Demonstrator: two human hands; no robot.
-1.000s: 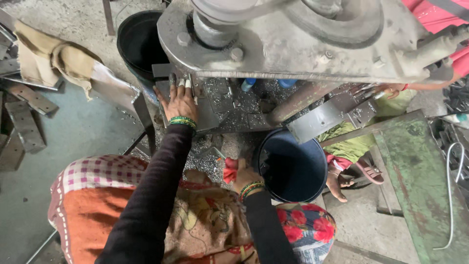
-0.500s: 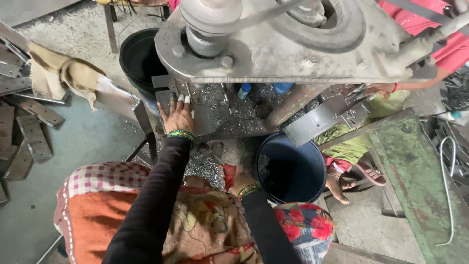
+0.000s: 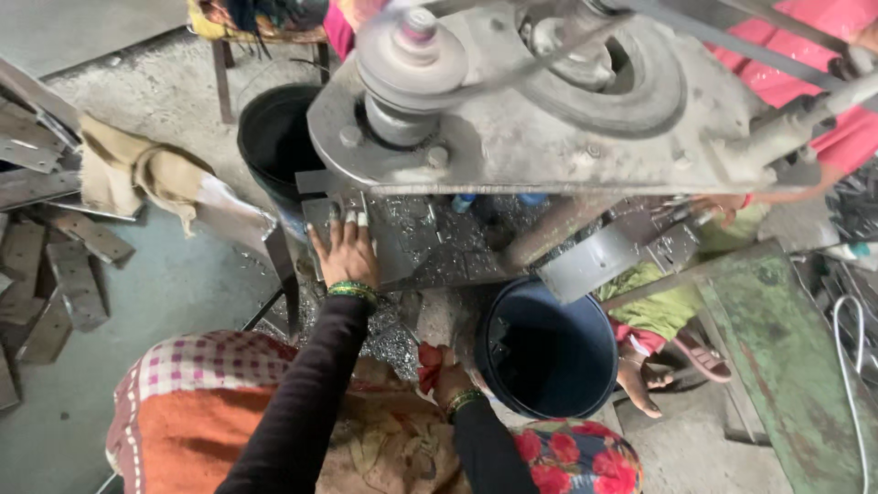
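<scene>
My left hand [image 3: 346, 253] lies flat, fingers spread, on a grey metal plate [image 3: 395, 256] on the bed of a big grey press machine [image 3: 549, 137]. Its fingertips reach the plate's far edge under the machine's head. My right hand [image 3: 450, 380] is low by my lap, next to the rim of a dark blue bucket [image 3: 599, 366]. It touches something red, and its fingers are mostly hidden. Both wrists carry green bangles, and my sleeves are black.
A black bucket [image 3: 274, 137] stands behind the machine at left. Metal strips [image 3: 73, 274] and a tan cloth [image 3: 137, 169] lie on the floor at left. Shiny metal scraps [image 3: 389, 340] litter the ground. Another person's sandalled foot [image 3: 700, 357] and a green metal bench [image 3: 777, 357] are at right.
The view has drifted, so the machine sits lower and more to the right in the picture. My left hand stays on the plate and my right hand stays by the blue bucket.
</scene>
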